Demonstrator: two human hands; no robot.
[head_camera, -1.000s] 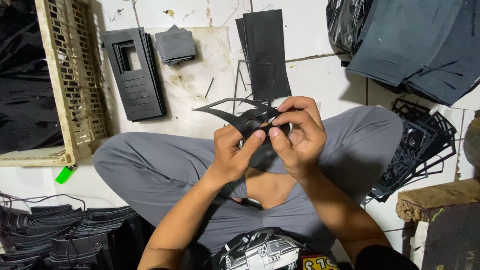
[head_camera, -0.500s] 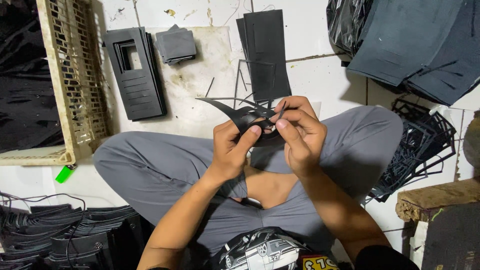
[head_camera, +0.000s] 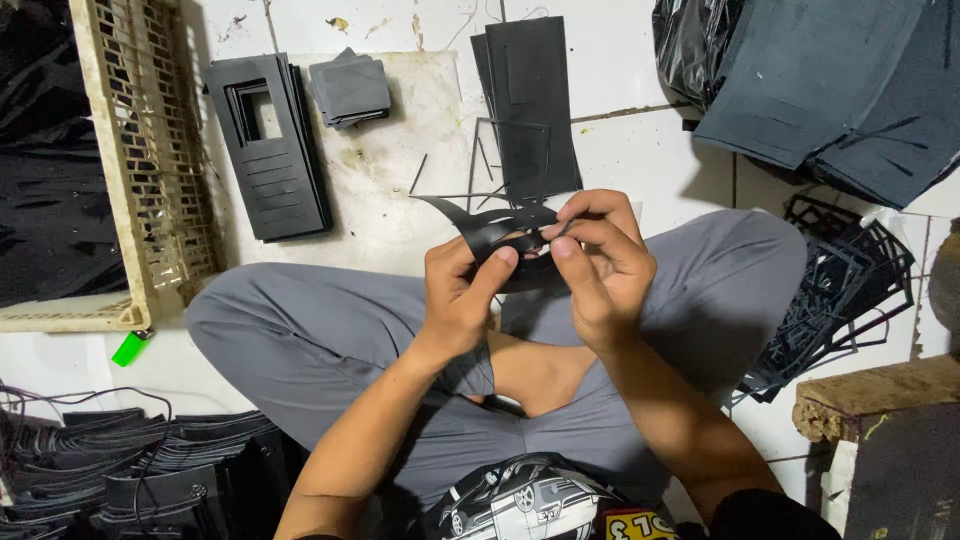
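You sit cross-legged on the white tiled floor (head_camera: 640, 130), and both your hands are up over your lap gripping one thin black cut-out sheet (head_camera: 490, 228). Your left hand (head_camera: 462, 298) pinches its near edge with the thumb pressed on top, and your right hand (head_camera: 598, 262) pinches the right end between fingertips. Just beyond it lies a stack of black rectangular sheets (head_camera: 530, 105); farther left sit a stack of black window-cut frames (head_camera: 268, 145) and a cream plastic crate (head_camera: 140, 165).
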